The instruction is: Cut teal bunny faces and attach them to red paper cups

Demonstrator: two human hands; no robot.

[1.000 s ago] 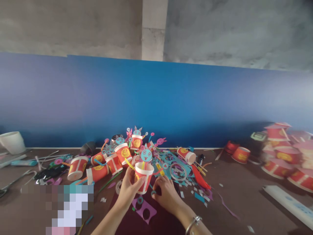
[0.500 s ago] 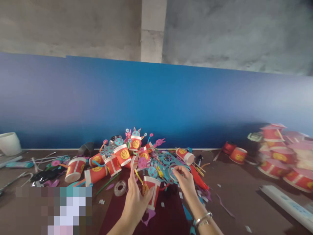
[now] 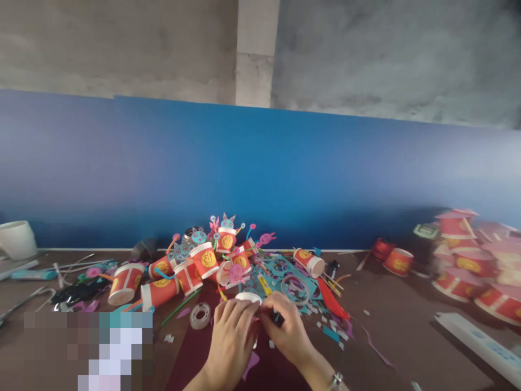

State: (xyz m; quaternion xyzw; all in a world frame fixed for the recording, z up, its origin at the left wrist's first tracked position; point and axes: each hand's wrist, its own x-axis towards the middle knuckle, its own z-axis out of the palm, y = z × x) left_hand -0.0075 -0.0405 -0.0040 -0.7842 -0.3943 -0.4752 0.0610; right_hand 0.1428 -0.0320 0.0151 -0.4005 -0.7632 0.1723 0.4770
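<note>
My left hand (image 3: 233, 338) is closed around a red paper cup, whose white rim (image 3: 249, 297) shows above the fingers. The rest of the cup is mostly covered by both hands. At the cup's right side, my right hand (image 3: 288, 328) has its fingers pinched together near my left fingertips. What lies in that pinch is hidden. A yellow straw (image 3: 222, 293) stands out by the cup's left edge. Behind the hands are a yellow cutter (image 3: 264, 284) and a large clear ring (image 3: 295, 290) on blue paper cut-outs (image 3: 280, 267).
A heap of red decorated cups (image 3: 204, 259) with straws and paper faces stands behind. Left of my hands lies a tape roll (image 3: 200, 316). A power strip (image 3: 480, 345) and stacked red cups (image 3: 458, 282) are at the right. A blue partition (image 3: 260, 174) closes off the back.
My right hand has come from the clear ring down and left to the cup. My left hand has curled around the cup, from a looser hold with fingers pointing up. The blue face beside it is now hidden.
</note>
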